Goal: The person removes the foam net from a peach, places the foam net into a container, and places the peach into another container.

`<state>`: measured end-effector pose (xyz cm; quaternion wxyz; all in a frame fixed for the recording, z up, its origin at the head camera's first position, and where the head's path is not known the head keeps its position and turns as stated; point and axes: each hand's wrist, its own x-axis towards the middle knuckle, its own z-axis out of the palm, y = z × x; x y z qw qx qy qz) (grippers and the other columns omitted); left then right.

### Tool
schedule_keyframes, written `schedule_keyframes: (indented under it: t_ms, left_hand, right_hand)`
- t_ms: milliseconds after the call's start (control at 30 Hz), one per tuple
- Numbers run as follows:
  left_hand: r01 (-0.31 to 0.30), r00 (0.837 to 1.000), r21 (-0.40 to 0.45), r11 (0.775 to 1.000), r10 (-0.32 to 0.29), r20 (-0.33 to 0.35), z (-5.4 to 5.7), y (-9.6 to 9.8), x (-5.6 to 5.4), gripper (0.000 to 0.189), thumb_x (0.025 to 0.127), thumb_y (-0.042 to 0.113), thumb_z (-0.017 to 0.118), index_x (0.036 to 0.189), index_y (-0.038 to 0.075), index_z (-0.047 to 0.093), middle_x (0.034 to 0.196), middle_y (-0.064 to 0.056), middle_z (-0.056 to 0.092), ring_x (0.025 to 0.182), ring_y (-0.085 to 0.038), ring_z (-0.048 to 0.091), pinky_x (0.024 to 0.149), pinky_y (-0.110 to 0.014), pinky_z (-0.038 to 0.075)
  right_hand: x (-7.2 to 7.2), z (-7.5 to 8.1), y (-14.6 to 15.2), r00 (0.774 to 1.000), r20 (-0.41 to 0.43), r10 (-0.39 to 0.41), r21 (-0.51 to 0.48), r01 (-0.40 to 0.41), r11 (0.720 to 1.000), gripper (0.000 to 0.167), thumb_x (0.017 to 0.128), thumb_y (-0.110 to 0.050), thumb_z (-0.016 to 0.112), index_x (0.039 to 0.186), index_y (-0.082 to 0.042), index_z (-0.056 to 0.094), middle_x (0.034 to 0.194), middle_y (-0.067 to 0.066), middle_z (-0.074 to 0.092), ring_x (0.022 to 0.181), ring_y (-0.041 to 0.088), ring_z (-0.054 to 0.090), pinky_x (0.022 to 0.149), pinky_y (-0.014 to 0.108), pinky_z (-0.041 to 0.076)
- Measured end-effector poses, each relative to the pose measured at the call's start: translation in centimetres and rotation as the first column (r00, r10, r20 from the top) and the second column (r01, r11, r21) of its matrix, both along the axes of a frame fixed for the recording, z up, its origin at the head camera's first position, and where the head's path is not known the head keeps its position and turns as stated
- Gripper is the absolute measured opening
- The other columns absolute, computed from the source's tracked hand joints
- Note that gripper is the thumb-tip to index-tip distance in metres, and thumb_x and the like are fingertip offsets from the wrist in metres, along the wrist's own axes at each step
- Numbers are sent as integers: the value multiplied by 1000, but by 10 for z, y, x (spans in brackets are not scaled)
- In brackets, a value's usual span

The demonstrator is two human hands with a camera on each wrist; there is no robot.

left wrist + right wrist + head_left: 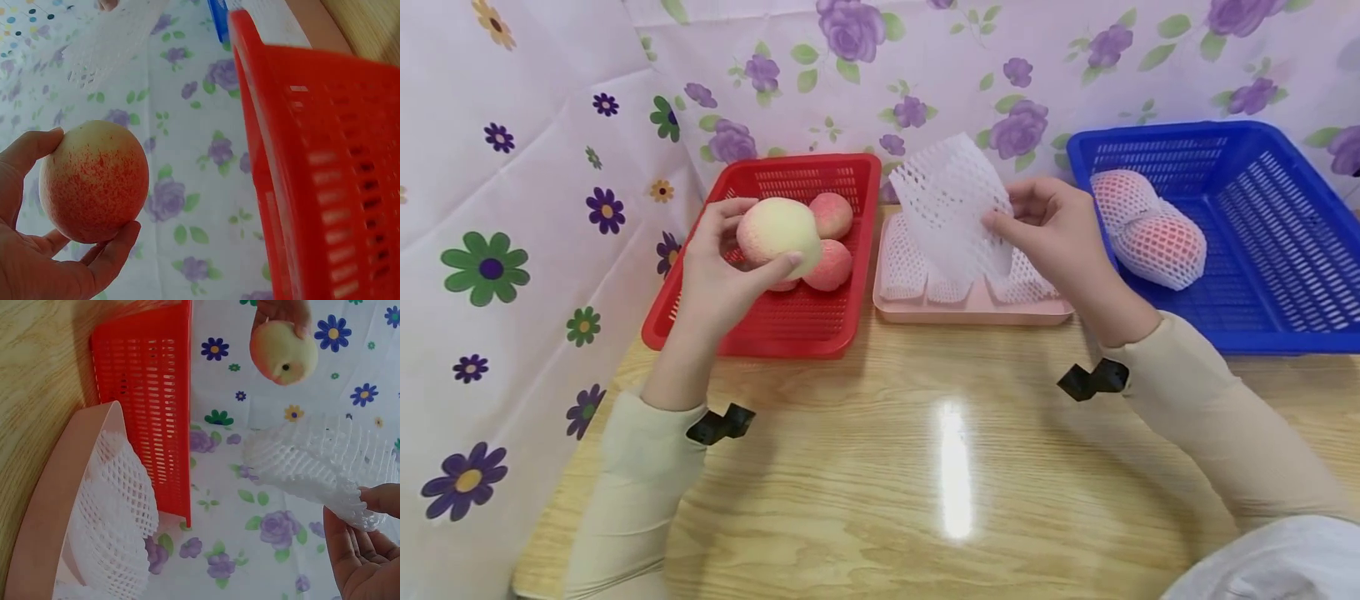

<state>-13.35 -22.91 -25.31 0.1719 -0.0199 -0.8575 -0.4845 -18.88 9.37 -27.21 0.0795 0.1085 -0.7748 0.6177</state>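
Observation:
My left hand (pixel 711 271) grips a yellow and red peach (pixel 780 236) above the red basket (pixel 775 333). In the left wrist view the thumb and fingers curl round the peach (pixel 95 181). My right hand (pixel 1060 237) pinches one end of a white foam net sleeve (pixel 951 204) over the pink tray (pixel 973 312). The right wrist view shows the sleeve (pixel 325 459) hanging loose, its far end partly open towards the peach. The two hands are apart, and the peach does not touch the sleeve.
Several peaches (pixel 829 265) lie in the red basket. More foam net sleeves (pixel 904 262) lie in the pink tray. On the right, a blue basket (pixel 1262 337) holds two peaches in foam nets (pixel 1159 242). A flowered cloth (pixel 917 75) hangs behind the wooden table (pixel 850 467).

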Motion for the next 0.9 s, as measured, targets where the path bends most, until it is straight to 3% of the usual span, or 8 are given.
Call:
schedule_keyframes:
  t_ms: [167, 367, 733, 900]
  left_hand:
    - [-55, 998, -61, 997, 55, 4, -6, -18, -9, 65, 75, 19, 81, 129, 9, 48, 117, -7, 55, 99, -13, 52, 79, -18, 48]
    - [-102, 991, -135, 985, 112, 69, -11, -36, -15, 67, 76, 28, 79, 131, 9, 46, 119, -11, 53, 100, -16, 50, 79, -20, 47]
    - [-85, 967, -195, 977, 128, 219, -29, -63, -22, 74, 81, 34, 75, 136, 3, 37, 128, -20, 47, 111, -31, 47, 97, -48, 47]
    - [-67, 956, -245, 967, 133, 261, -39, -76, -27, 74, 82, 34, 73, 136, 0, 36, 129, -23, 46, 112, -35, 48, 97, -52, 46]
  right_hand:
    - [-16, -3, -5, 995, 88, -35, -18, 37, 999, 19, 82, -17, 74, 97, -7, 65, 77, -11, 65, 75, 5, 61, 66, 16, 52]
    - [-34, -10, -15, 977, 205, -60, -60, 74, 995, 19, 83, -17, 73, 93, -8, 59, 83, -6, 62, 78, 6, 60, 67, 18, 54]
    - [-64, -24, -37, 943, 329, -59, -110, 100, 989, 22, 83, -8, 71, 93, -7, 52, 91, 2, 56, 77, 7, 59, 65, 18, 55]
    - [-73, -30, -46, 926, 370, -69, -143, 131, 981, 20, 83, -4, 70, 91, -7, 52, 87, 3, 57, 72, 8, 59, 64, 18, 56]
